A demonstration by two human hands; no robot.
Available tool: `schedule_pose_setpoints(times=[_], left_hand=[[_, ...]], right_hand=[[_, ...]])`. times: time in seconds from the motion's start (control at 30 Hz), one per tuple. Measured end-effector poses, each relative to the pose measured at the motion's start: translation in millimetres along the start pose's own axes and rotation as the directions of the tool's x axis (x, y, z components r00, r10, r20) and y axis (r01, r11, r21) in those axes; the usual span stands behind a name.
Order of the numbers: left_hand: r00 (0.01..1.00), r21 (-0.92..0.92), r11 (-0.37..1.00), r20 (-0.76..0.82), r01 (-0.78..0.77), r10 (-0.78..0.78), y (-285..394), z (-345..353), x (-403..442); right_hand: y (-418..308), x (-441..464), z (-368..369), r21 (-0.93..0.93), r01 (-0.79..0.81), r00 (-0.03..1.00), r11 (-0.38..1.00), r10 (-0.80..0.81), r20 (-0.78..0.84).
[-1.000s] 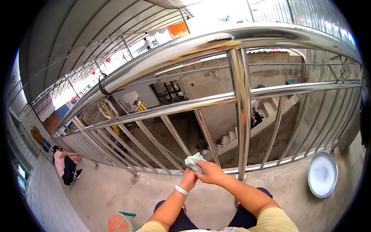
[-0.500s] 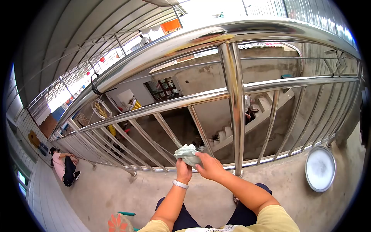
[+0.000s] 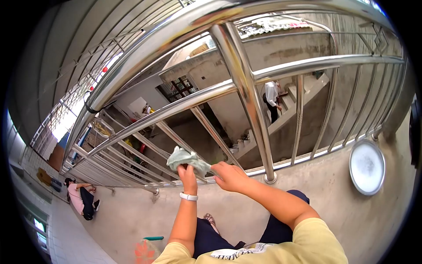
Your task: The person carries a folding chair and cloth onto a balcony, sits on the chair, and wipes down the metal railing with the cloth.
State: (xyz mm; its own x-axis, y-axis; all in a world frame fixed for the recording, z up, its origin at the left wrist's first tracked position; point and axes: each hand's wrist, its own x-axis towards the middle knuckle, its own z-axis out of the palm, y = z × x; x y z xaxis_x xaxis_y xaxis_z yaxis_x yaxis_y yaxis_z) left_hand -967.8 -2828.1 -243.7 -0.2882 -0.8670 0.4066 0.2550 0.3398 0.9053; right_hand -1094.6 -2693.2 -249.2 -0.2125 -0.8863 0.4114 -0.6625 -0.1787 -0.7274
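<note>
A pale grey-green cloth (image 3: 179, 157) is bunched up in front of the railing bars. My left hand (image 3: 188, 177), with a white band on its wrist, is closed around the bunched part. Its far fingers are hidden by the cloth. My right hand (image 3: 230, 176) pinches the cloth's right end, which stretches between the two hands. Just beyond both hands runs the shiny metal railing (image 3: 259, 127); whether the cloth touches a bar I cannot tell.
A basin (image 3: 367, 169) with whitish contents stands on the concrete floor at right. A person in pink (image 3: 79, 198) squats by the railing at far left. Below, another person in white (image 3: 271, 97) is by the stairs. A flower-patterned stool (image 3: 146, 251) is behind my left arm.
My view has tilted down. The cloth and my hands have shifted left, and the cloth is now pulled out between them. The person below has come into fuller view.
</note>
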Motion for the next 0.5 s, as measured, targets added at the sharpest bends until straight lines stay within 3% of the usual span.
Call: schedule_pose_setpoints(times=[0.07, 0.13, 0.2, 0.27, 0.3, 0.4, 0.43, 0.5], left_hand=[[0.99, 0.02, 1.0, 0.141, -0.019, 0.016, 7.7, -0.2, 19.2], [0.984, 0.014, 0.994, 0.139, -0.112, 0.109, 33.5, 18.6, 40.4], [0.98, 0.213, 0.956, 0.058, -0.2, 0.192, 56.5, 30.0, 64.8], [0.984, 0.377, 0.92, -0.089, -0.109, 0.154, 80.5, 38.1, 93.6], [0.945, 0.241, 0.922, -0.049, -0.304, 0.324, 81.5, 43.3, 104.5], [0.887, 0.328, 0.853, -0.084, -0.405, 0.454, 54.0, 33.6, 130.0], [0.864, 0.231, 0.849, -0.057, -0.476, 0.5, 43.4, 32.4, 129.3], [0.879, 0.19, 0.874, -0.087, -0.447, 0.469, 55.7, 49.2, 116.8]], right_hand=[[-5.7, 3.0, 1.2, -0.005, 0.028, 0.998, 1.0, -0.027, 0.064], [-9.7, 4.1, 4.5, 0.007, 0.07, 0.997, 0.998, -0.07, 0.039], [-13.7, 4.8, 5.2, 0.041, 0.093, 0.992, 0.995, -0.096, 0.08], [-12.5, 5.3, 7.1, 0.025, 0.106, 0.985, 0.994, -0.109, 0.136], [-11.4, 4.7, 7.2, 0.007, 0.12, 0.974, 0.993, -0.119, 0.194], [-10.9, 1.2, 1.6, -0.054, 0.132, 0.95, 0.99, -0.111, 0.29], [-9.7, 0.4, -0.1, -0.056, 0.128, 0.951, 0.99, -0.106, 0.289], [-6.3, -3.0, -2.6, -0.073, 0.121, 0.945, 0.99, -0.092, 0.314]])
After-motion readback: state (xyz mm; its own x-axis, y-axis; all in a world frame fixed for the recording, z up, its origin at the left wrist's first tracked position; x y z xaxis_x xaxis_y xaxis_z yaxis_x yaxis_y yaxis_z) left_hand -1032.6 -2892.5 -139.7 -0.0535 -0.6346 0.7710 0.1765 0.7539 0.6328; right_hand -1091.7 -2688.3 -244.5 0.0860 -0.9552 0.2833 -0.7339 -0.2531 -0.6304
